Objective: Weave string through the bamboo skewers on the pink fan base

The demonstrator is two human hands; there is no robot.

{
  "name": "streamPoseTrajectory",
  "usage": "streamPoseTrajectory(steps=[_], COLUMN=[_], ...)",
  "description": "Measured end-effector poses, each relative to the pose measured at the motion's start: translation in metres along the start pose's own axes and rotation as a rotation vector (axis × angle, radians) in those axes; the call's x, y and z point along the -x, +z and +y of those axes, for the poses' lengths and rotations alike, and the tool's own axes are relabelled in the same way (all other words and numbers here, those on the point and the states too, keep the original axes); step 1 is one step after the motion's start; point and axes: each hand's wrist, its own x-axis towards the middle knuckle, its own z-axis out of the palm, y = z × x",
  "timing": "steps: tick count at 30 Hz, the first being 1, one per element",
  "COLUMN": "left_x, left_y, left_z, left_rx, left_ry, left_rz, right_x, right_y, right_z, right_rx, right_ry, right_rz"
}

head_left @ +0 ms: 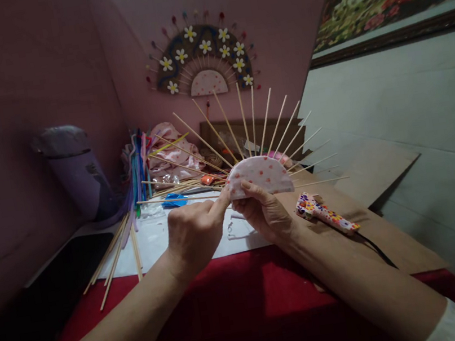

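Note:
Above the table, a fan (260, 172) is held up, made of a white half-round cloth-covered base with reddish spots and several thin wooden sticks radiating from it. My right hand (266, 211) grips the base from below, thumb across its front and fingers behind. At the base's left corner is my left hand (195, 226), its index finger pressed to the edge and the other fingers curled; its thumb is hidden. Right of my hands lies a flower-patterned glue gun (326, 214) with a black cord, on brown cardboard (410, 248).
A decorated half-round fan (201, 54) with white flowers hangs on the pink board. Loose sticks (114, 256), colored pipe cleaners (138, 172), a purple lidded container (80, 175) and pink spotted cloth (173, 150) are at the left and back. Red cloth (222, 308) covers the table's front.

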Motion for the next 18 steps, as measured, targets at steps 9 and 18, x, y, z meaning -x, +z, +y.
streamPoseTrajectory(steps=[9,18], left_x=[-0.0009,-0.0002], left_y=[-0.0027,-0.0011], left_z=[0.0009,0.001], left_rx=[0.037,0.095], left_ry=[0.004,-0.037], left_rz=[0.036,0.049], right_x=[0.001,0.0009], right_y=[-0.0005,-0.0006], right_z=[0.0012,0.0008], right_rx=[-0.024,0.036], right_ry=[0.011,-0.007], right_rz=[-0.018,-0.002])
